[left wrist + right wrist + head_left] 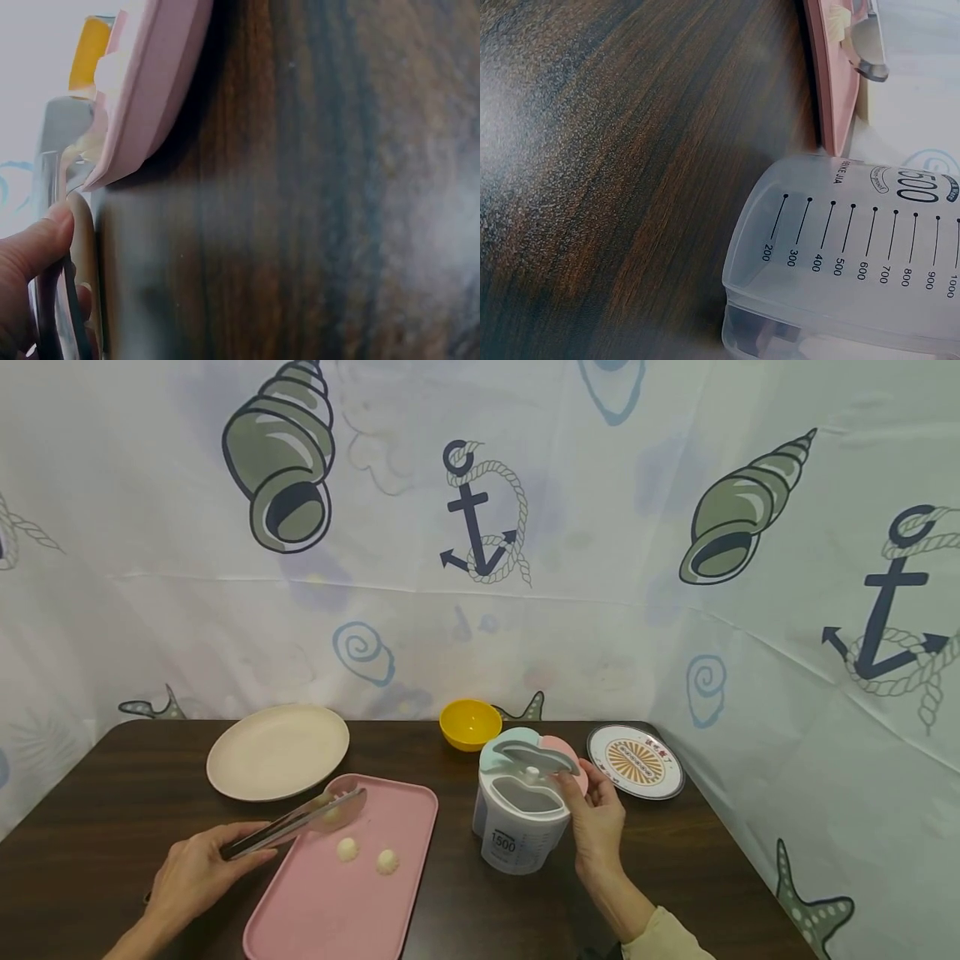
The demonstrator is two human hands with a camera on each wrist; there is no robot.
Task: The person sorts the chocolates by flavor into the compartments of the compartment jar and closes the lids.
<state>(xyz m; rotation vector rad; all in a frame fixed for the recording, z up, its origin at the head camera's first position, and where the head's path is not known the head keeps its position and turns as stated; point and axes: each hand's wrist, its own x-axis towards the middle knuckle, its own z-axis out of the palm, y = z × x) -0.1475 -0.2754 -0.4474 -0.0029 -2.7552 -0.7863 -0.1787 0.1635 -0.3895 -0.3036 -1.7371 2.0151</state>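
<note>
Metal tongs (279, 832) are gripped by my left hand (198, 870). Their head hangs over the far left part of a pink tray (337, 914), with a pale round piece (324, 802) showing between its tips. Two similar pale balls, one (347, 849) left of the other (387, 862), lie on the tray. To the right stands a clear container (517, 839) with measuring marks and a sectioned lid. My right hand (602, 818) pinches the end of its raised grey flap (536, 755), and the compartment below is uncovered. In the right wrist view the container's marked wall (840, 292) shows, the hand does not.
A cream oval plate (277, 752) lies behind the tray at the left. Behind the container sits a yellow bowl (470, 725). Further right, a patterned white plate (636, 762) lies near the table's far right corner. A printed curtain (585, 635) hangs along the back and right sides.
</note>
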